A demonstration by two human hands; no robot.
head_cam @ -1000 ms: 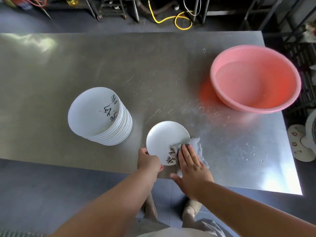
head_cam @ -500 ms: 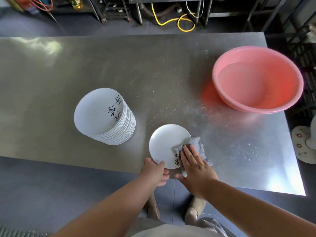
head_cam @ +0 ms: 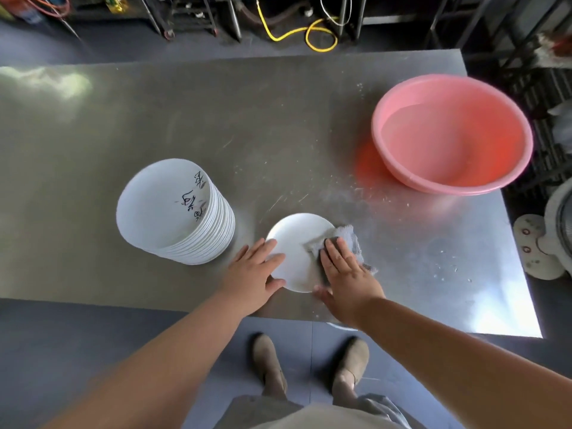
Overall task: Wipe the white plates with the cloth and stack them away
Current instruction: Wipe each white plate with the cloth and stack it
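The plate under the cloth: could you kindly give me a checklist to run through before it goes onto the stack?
1. Is the plate steadied: ok, the left hand rests on its left rim.
2. Is the cloth in contact: ok, the right hand presses it flat on the plate's right side.
3. Wiped all over: cannot tell, part of the plate lies under cloth and hand.
4. Grip for lifting: not ok, both hands lie flat and neither grasps the plate.
5. Top of the stack free: ok, nothing lies on it; it stands apart to the left.
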